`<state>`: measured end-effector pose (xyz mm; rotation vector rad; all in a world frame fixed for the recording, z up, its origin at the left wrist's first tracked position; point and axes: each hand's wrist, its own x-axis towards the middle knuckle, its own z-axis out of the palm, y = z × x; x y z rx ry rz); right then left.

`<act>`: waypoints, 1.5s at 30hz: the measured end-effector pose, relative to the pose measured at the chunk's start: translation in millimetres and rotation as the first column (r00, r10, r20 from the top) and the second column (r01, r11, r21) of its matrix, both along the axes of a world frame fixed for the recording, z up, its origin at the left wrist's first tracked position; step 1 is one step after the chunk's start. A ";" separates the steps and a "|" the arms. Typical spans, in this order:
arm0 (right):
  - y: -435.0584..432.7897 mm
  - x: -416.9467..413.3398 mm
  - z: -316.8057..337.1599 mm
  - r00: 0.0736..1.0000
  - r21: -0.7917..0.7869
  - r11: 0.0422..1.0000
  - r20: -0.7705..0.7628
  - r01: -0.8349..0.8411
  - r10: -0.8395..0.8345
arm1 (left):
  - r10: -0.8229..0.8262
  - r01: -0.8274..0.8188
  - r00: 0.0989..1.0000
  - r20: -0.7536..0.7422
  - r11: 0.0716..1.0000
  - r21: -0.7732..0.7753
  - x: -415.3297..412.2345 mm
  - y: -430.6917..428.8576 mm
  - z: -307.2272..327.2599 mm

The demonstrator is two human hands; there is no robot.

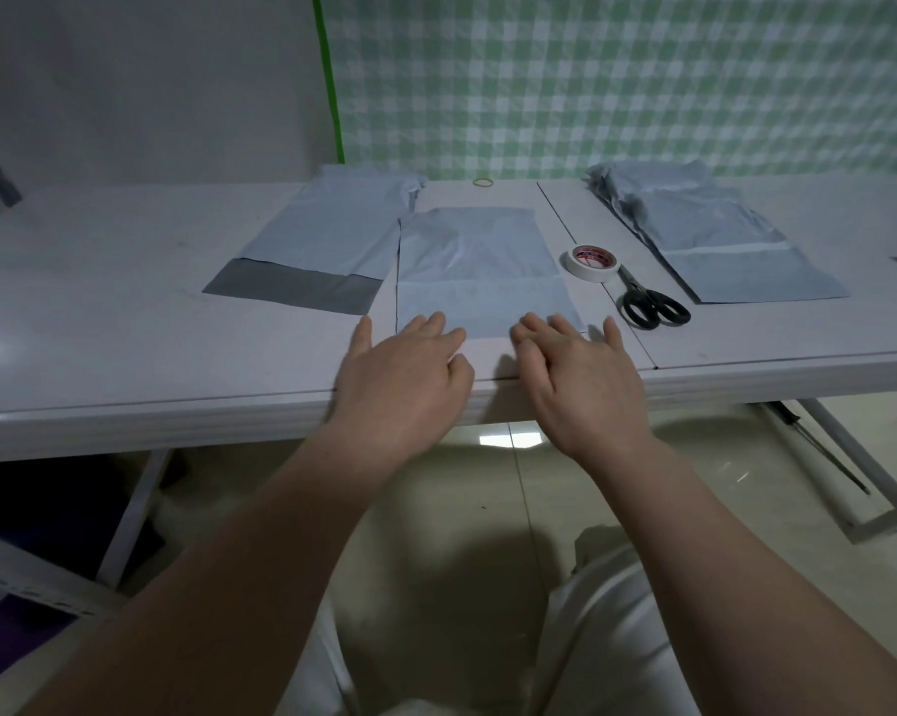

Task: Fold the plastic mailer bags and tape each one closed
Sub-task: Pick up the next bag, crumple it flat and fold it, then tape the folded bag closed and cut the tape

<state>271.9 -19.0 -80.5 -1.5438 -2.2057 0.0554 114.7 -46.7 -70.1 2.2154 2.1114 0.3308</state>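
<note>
As no strip of tape shows on the centre mailer bag (480,261), I judge this one to be at the folding stage, with taping not yet done. It lies flat near the front edge of the table (126,328), about midway along it, and a crease line runs across its near part. Toward the left edge lies the left stack of bags (327,235), its dark grey inner flap exposed, so these look unfolded and waiting. Toward the right edge sits the right pile of bags (714,235), more rumpled. Whether those are finished I cannot tell, since any tape on them is too faint to make out. The tape roll (589,259) and the scissors (652,302) rest untouched just to the right of the centre bag.

Both forearms reach forward over the front edge. The left hand (405,374) and the right hand (578,377) are palm down, side by side, fingers spread wide and holding nothing, their fingertips at the bag's near edge. Whether they press on it or hover I cannot tell.
</note>
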 end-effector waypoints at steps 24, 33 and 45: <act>6.7 25.4 8.4 0.972 0.020 0.973 0.044 0.230 -0.231 | 0.111 -0.111 0.993 -0.048 0.994 -0.006 -36.6 -15.0 5.9; 14.8 0.7 28.3 0.985 0.005 0.985 -0.002 0.170 -0.170 | 0.113 -0.110 0.992 -0.052 0.993 0.052 -25.9 6.6 18.1; 47.5 -2.6 30.7 0.990 -0.005 0.993 -0.075 0.119 -0.119 | -0.006 0.002 0.995 0.096 0.999 0.037 -7.8 34.4 21.2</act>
